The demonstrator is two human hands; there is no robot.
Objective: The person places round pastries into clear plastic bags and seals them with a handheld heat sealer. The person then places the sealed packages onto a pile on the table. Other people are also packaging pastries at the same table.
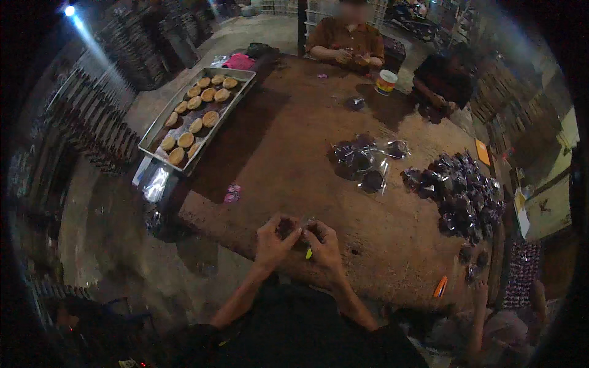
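Observation:
My left hand [274,238] and my right hand [323,243] meet at the near edge of a brown table [288,141]. Together they pinch a small dark item in a clear wrapper [297,228]; what it is stays hard to tell. A small yellow-green object [308,252] shows under my right thumb. A metal tray [239,74] with several round golden pastries [195,108] lies at the table's left side, well beyond my hands.
Wrapped dark packets lie in a small pile [362,162] at mid-table and a large heap [460,193] at right. A pink wrapper [232,193] lies near the left edge. A white tub [385,81] stands at the far end near two seated people. Another person's hand [478,291] reaches in low right.

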